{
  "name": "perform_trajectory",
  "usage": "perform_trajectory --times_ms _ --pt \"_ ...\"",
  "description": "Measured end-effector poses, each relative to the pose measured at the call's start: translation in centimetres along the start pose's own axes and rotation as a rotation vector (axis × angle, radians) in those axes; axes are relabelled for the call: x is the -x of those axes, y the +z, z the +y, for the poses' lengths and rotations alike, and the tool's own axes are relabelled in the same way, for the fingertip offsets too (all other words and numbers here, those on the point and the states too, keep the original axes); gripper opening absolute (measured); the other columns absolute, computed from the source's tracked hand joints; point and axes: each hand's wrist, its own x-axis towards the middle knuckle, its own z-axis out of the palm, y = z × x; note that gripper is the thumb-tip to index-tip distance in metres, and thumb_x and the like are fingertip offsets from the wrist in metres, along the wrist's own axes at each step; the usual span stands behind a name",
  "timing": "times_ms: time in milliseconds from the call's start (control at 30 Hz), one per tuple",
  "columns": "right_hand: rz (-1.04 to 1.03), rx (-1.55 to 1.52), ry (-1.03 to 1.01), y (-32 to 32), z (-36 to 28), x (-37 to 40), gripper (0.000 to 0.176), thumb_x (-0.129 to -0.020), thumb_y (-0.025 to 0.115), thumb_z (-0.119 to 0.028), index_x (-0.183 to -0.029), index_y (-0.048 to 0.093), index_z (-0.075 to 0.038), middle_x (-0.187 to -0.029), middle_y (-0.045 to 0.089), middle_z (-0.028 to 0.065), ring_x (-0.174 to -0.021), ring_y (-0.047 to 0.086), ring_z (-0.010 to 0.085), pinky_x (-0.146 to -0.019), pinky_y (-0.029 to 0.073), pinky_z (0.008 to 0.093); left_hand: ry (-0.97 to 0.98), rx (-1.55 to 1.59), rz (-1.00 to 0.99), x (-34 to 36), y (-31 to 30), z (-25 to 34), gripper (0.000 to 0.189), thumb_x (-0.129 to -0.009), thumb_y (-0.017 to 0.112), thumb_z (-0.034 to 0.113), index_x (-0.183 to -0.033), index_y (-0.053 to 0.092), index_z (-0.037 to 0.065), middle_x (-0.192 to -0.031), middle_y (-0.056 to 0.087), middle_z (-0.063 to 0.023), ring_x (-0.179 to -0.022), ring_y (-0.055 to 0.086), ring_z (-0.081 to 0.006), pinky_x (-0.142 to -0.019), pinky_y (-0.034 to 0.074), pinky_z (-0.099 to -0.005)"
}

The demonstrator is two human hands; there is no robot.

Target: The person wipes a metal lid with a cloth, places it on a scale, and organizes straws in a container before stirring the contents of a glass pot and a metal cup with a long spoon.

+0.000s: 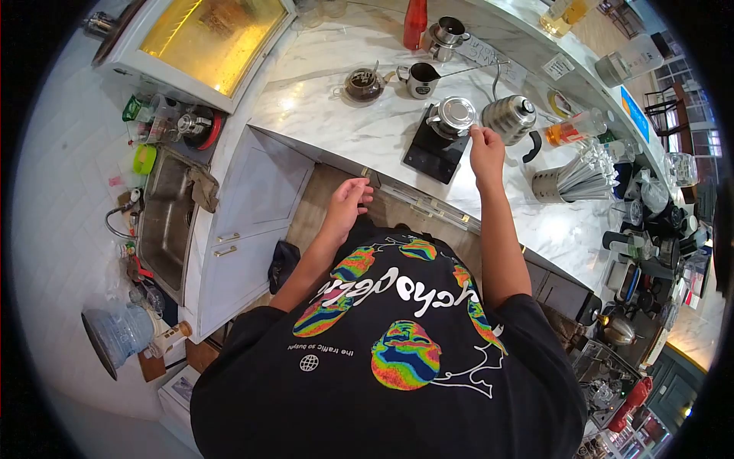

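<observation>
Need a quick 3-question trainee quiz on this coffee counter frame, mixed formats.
1. True or false: the right hand is at the dripper, which stands on the scale.
2. What stands next to the dripper, on the right hand's side? A) kettle B) toaster C) laptop
3. Fill in: the left hand rests at the counter's near ____.

Key: 1 true. 2 A. 3 edge.
</observation>
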Motion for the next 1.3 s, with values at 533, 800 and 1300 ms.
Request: perform_trajectory --times_ms 533,800,1300 --pt "-0.097 -0.064 0.093 -2.1 0.3 0.8 0.039 -0.101 0.066 -0.037 -0.092 0.071 0.000 -0.072 0.055 -0.0034 -0.068 0.045 0.0071 -0.062 0.037 0.0276 0.018 -0.038 -0.052 -0.6 3.7 -0.9 0.035 -0.107 0.056 0.037 -0.130 0.062 0.010 -0.117 0.068 -0.0035 -0.101 0.063 -0.0127 -0.082 0.050 -0.0293" --pt "-0.008 -0.117 0.227 -4.1 7.0 5.5 0.036 -0.102 0.067 -0.035 -0.097 0.071 0.000 -0.079 0.060 -0.0007 -0.074 0.050 0.0095 -0.069 0.043 0.0281 -0.012 -0.181 -0.147 -2.0 3.8 0.0 0.034 -0.108 0.056 0.034 -0.130 0.062 0.010 -0.118 0.068 -0.0040 -0.104 0.063 -0.0125 -0.084 0.049 -0.0290" --pt "0.253 -0.138 0.468 -10.0 12.6 14.2 0.026 -0.101 0.066 -0.026 -0.108 0.070 0.000 -0.086 0.066 0.0017 -0.080 0.059 0.0105 -0.074 0.050 0.0280 0.027 -0.404 -0.678 -6.5 11.0 2.0 0.032 -0.107 0.057 0.029 -0.130 0.061 0.006 -0.116 0.070 -0.0068 -0.105 0.064 -0.0129 -0.087 0.049 -0.0262"
